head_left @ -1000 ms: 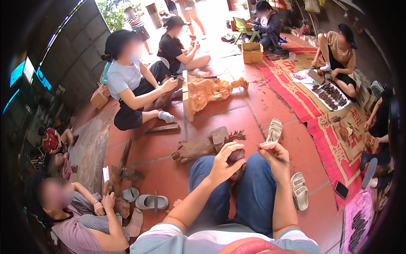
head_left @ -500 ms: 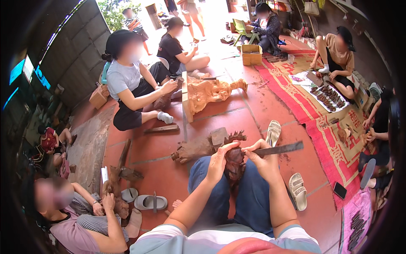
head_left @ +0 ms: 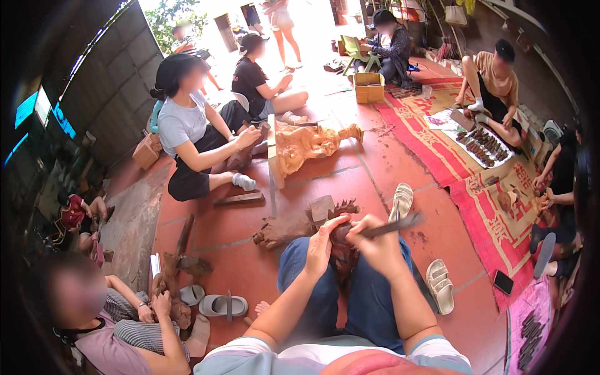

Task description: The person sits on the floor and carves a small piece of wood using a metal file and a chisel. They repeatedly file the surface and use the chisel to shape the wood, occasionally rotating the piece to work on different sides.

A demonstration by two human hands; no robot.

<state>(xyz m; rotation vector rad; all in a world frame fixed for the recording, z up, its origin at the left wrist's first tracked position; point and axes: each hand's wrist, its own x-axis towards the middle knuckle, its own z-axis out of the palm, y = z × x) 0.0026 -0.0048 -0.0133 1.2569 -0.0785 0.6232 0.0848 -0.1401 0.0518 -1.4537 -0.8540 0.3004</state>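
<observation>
A reddish-brown wood carving [head_left: 344, 255] stands between my knees, its lower end hidden between my legs. My left hand [head_left: 320, 249] is wrapped along its left side near the top, fingers pointing up and over. My right hand [head_left: 379, 249] grips a dark, flat strip [head_left: 397, 225], which sticks out to the right and is smeared by motion. Its inner end lies at the carving's top, partly hidden by my fingers, so whether it is a file or a blade I cannot tell. Just beyond my knees, a larger rough brown wood carving [head_left: 284, 226] lies on the tiles.
An orange-brown carved figure [head_left: 306, 150] lies farther ahead, beside a seated person. Sandals [head_left: 440, 286] flank my legs. On the right, a red patterned mat [head_left: 465, 187] holds dark tools, near a phone [head_left: 503, 282]. A person at left works a wooden piece [head_left: 169, 281].
My right hand has moved left with the dark strip, closer to my left hand, and the strip's outer end has drawn inward. My left hand stays on the wood carving.
</observation>
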